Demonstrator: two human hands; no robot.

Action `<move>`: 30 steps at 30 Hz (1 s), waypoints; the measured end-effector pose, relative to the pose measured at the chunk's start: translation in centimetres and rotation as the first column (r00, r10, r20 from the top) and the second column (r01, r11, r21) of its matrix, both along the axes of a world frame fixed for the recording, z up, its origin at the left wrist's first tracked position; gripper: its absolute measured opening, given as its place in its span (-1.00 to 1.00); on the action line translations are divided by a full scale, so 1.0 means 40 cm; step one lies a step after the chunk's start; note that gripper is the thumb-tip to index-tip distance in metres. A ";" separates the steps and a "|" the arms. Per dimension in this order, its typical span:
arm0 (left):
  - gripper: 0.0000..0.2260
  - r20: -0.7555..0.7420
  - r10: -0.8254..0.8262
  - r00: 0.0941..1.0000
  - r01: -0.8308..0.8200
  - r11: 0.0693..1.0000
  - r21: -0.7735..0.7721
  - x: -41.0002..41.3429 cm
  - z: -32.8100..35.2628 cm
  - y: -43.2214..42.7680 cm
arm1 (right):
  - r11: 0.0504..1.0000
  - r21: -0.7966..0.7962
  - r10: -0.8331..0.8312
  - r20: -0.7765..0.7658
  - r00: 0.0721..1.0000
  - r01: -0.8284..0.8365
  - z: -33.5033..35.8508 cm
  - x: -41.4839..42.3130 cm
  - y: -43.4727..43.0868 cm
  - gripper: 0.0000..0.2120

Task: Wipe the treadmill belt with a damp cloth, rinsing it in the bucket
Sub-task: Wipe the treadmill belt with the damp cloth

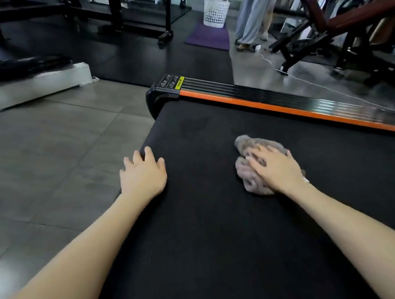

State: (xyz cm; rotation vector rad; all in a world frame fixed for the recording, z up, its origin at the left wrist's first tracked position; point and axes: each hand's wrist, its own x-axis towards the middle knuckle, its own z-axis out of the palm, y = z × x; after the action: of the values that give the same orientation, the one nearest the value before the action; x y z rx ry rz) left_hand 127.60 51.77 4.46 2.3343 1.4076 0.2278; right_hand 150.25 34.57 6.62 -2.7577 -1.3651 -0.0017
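one treadmill belt, one cloth, two hands. the belt is black and fills the lower right of the view. a single orange-edged side rail runs along its far edge to a black end cap at the far left corner.

the cloth is a bunched, greyish-pink wad lying on the belt, nearer the rail side than the left edge. the right hand lies palm down on top of it, fingers spread and fairly straight, pressing it to the belt rather than curling round it.

the left hand rests palm down at the belt's left edge, fingers splayed apart, fingertips reaching over that edge; it holds nothing. the two hands are well apart, with bare belt between them.

on the floor beyond the treadmill: one white lattice basket standing at the far end of one purple mat, one small kettlebell behind them, and one person's legs in loose grey trousers just beside the basket.
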 end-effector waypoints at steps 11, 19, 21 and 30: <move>-0.55 0.015 0.188 0.982 -0.188 0.982 0.028 0.059 -0.003 0.033 | 0.845 0.061 0.533 -0.003 0.846 -0.532 -0.043 -0.085 0.208 -0.48; -0.55 0.027 0.185 0.982 -0.186 0.981 0.048 0.060 -0.007 0.037 | 0.972 0.025 0.232 0.052 0.971 -0.233 -0.044 -0.010 0.420 -0.51; -0.55 0.031 0.184 0.982 -0.185 0.982 0.034 0.059 -0.004 0.040 | 0.907 0.043 0.419 0.025 0.908 -0.420 -0.046 -0.065 0.396 -0.47; -0.54 0.006 0.188 0.982 -0.188 0.982 0.031 0.057 -0.007 0.042 | 0.938 -0.011 0.345 -0.048 0.938 -0.345 -0.012 -0.062 0.677 -0.55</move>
State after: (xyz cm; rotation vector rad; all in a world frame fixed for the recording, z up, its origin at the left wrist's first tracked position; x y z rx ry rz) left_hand 129.88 53.43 4.16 2.2242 1.6359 0.3095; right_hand 147.78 61.63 6.14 -2.4741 -1.8231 0.0917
